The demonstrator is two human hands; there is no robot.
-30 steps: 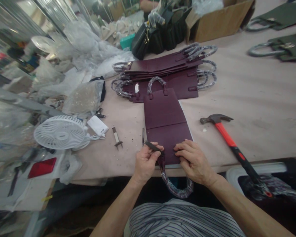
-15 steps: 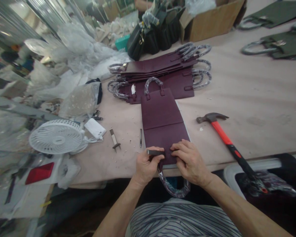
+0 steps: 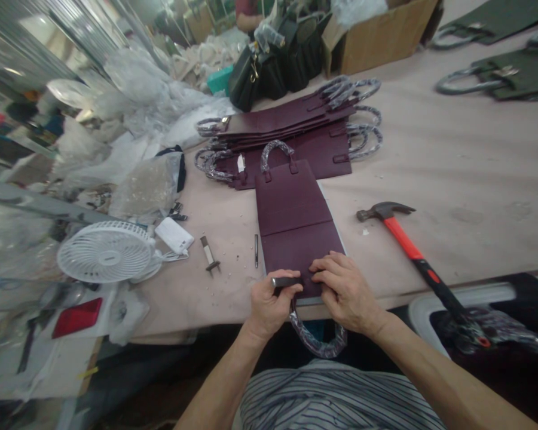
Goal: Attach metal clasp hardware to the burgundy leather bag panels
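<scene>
A flat burgundy bag panel (image 3: 296, 221) lies on the table with one wrapped handle at its far end and another handle (image 3: 318, 343) hanging over the near edge. My left hand (image 3: 271, 304) is closed on a small dark metal bar (image 3: 286, 280) laid across the panel's near edge. My right hand (image 3: 347, 292) presses its curled fingers on the panel beside the bar.
A red-handled hammer (image 3: 407, 245) lies to the right. A punch tool (image 3: 210, 254) and a thin pin (image 3: 256, 249) rest left of the panel, near a white fan (image 3: 105, 252). A stack of burgundy panels (image 3: 296, 128) sits behind. Green bags (image 3: 511, 74) lie far right.
My left hand has brought the dark bar from a tilted hold to lie level across the panel's near edge, closer to my right fingers. The view shifted slightly.
</scene>
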